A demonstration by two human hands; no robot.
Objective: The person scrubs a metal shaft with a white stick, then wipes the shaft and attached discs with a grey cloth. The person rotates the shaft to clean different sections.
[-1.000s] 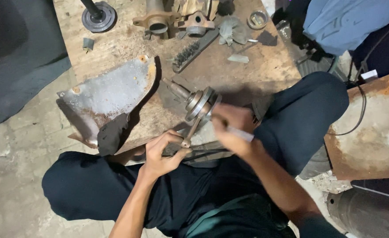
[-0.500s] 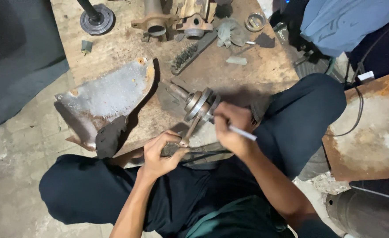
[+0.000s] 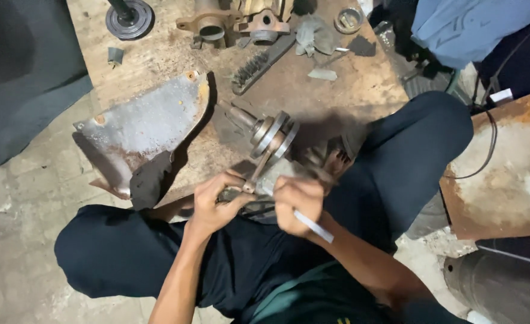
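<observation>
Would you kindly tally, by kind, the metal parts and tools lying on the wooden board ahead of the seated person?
Cast housings with round bores: 2
Wire brush: 1
Flat metal plate: 1
Round disc on a shaft: 1
Small round cup: 1
Total: 6

Right hand [image 3: 298,204] with white rod [image 3: 313,226] has dropped from beside the crankshaft [image 3: 268,141] discs toward the left hand [image 3: 214,204].

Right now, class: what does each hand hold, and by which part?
The left hand grips the crankshaft assembly by the lower end of its connecting rod. The right hand holds a thin white tool near its working end; that tip is hidden.
</observation>
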